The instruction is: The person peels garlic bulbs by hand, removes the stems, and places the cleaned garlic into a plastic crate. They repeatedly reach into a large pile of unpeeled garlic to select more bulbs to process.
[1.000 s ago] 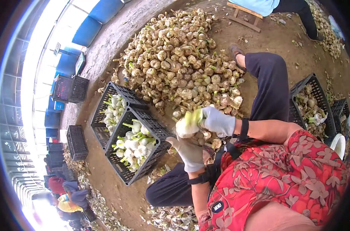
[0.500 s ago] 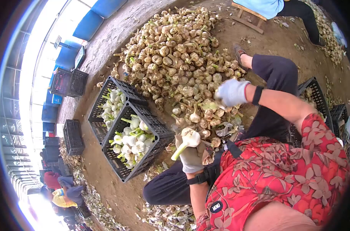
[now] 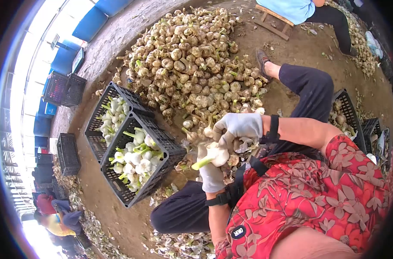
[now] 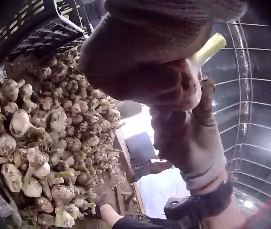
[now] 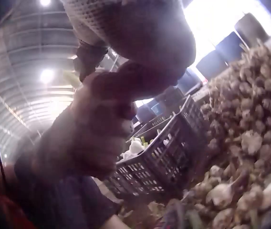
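A white garlic bulb point(image 3: 218, 154) with a pale green stem lies in my gloved left hand point(image 3: 211, 176), its stem pointing left and down in the head view. My gloved right hand point(image 3: 243, 125) reaches over from above, its curled fingers and thumb pinching the bulb's upper side. In the left wrist view the bulb's stem point(image 4: 211, 50) sticks up between both hands, and part of the bulb is hidden by the left glove. The right wrist view shows the two hands close together, dark and blurred, covering most of the bulb.
A large heap of soil-stained garlic point(image 3: 192, 64) lies ahead. At the left stand black crates point(image 3: 138, 162) holding cleaned white bulbs. Another crate point(image 3: 345, 114) stands at the right. Peeled skins point(image 3: 183, 244) litter the ground. A person in blue point(image 3: 287, 8) sits on a wooden stool.
A second ago the right hand held the bulb above the left. Half a second ago it was away over the heap, leaving the bulb in the left hand. Now it is back on the bulb.
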Demonstrator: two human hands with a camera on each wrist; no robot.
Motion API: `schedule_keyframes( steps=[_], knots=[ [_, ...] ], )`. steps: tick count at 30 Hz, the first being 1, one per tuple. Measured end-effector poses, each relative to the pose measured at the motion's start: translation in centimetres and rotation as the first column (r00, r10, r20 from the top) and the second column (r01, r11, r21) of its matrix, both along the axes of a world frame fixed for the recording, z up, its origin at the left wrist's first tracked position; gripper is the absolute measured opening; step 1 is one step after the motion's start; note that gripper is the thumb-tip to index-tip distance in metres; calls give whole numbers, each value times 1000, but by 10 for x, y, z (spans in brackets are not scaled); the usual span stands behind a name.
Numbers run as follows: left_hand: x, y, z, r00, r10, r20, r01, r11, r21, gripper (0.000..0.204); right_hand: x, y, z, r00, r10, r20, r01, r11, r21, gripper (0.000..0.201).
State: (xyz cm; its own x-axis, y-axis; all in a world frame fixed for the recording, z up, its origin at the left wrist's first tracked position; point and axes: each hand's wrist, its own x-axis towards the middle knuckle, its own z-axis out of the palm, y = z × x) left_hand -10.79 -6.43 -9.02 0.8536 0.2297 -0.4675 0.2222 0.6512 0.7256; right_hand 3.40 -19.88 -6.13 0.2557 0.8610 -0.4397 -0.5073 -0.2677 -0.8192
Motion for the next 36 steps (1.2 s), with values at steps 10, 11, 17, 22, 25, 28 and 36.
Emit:
schedule_keyframes(
  steps=[10, 11, 17, 22, 25, 28, 36],
  knots=[
    [12, -7, 9, 974, 225, 5, -225, 973, -52, 61, -40, 7, 21, 219, -68, 973, 151, 988, 35, 21],
    [7, -3, 5, 983, 182, 15, -180, 982, -58, 60, -40, 8, 19, 181, -55, 982, 161, 987, 25, 18],
    [-15, 1, -18, 935, -218, 280, 249, 965, -80, 74, 0, 24, -3, 338, -68, 939, 137, 990, 22, 18],
    [-8, -4, -7, 970, -143, 199, 158, 985, -64, 89, 16, 26, -2, 466, -10, 885, -7, 1000, 14, 23],
    [-4, -1, 7, 988, 117, 97, -112, 992, -49, 69, 3, 8, 17, 464, -141, 874, 36, 989, 141, 26],
    [4, -4, 11, 970, 236, 52, -237, 971, 27, 63, -30, 4, 32, 232, -24, 973, 80, 997, 5, 26],
    [-3, -2, -5, 964, 251, 91, -261, 957, 126, 57, -33, 7, 15, 254, -118, 960, 126, 988, 88, 23]
  ],
)
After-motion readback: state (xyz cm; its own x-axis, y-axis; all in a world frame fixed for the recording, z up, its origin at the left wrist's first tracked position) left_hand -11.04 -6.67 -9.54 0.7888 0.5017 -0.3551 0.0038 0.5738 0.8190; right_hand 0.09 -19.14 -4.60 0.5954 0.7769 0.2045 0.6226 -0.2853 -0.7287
